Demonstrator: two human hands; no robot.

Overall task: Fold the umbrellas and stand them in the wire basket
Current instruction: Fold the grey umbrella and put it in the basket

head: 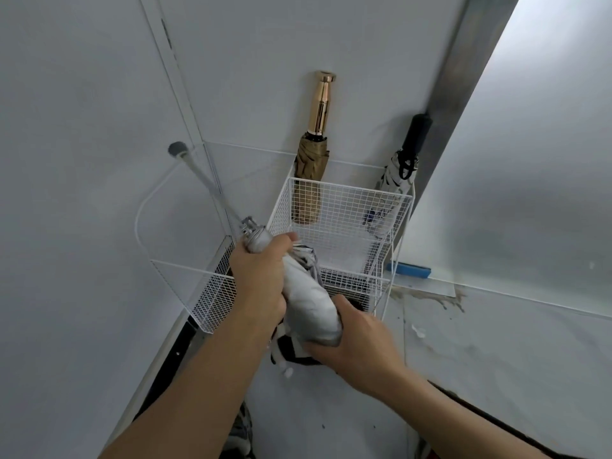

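The grey umbrella [308,293] lies aslant just in front of the wire basket [341,210], the left grip [258,270] wrapped round its upper end and the right grip [354,342] round the bunched canopy, its extended shaft slanting up-left, away from the basket's mouth.

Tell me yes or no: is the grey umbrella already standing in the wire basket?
No: the left hand and right hand grip the grey umbrella in front of the wire basket, its shaft extended.

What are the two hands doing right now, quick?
Left hand: grips the grey umbrella near its extended shaft.
Right hand: grips the same umbrella's other end.
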